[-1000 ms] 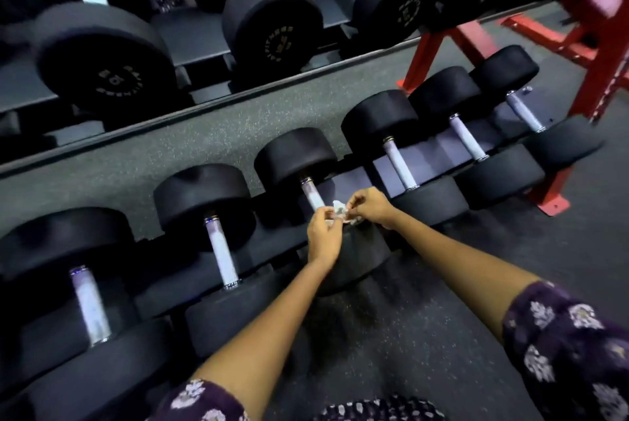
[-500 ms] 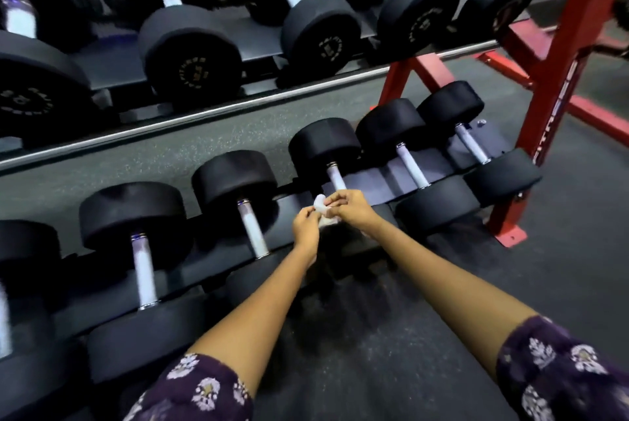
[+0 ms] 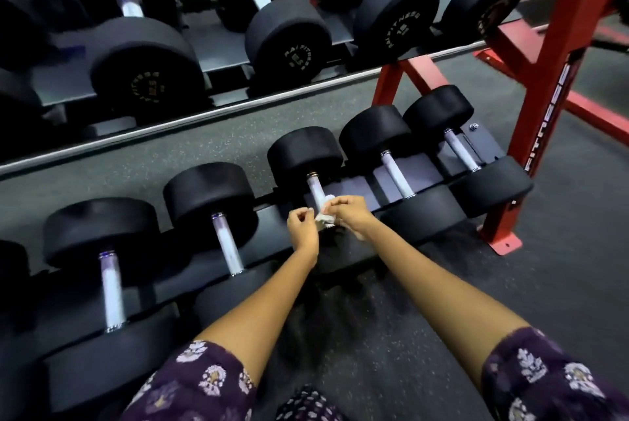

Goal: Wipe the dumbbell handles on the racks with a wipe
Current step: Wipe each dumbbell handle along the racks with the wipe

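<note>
A small white wipe [image 3: 326, 213] is pinched in the right hand [image 3: 350, 214], fingers curled round it, and is held against the near end of a dumbbell handle [image 3: 316, 192] on the lower rack [image 3: 272, 216], just ahead of both hands. The wipe is bunched small, probably so it can be wrapped round the thin bar. The left hand [image 3: 303, 228] is held just beside the right, fingers curled loosely; whether an edge of the wipe is caught in it cannot be told. It is likely kept close to help fold or steady the wipe.

The handle being worked belongs to the third dumbbell from the red upright [image 3: 558, 56], which is seen to the right of the hands. Two more handles [image 3: 396, 175] are seen to the right of the hands and two [image 3: 227, 243] to the left, all lying across the rack with handles exposed toward the person, so each can be reached from the front. A higher shelf of bigger dumbbells [image 3: 286, 36] is seen beyond the hands.

The step in hand is judged to be wiping this one handle; most handles in view are judged still to be done.
</note>
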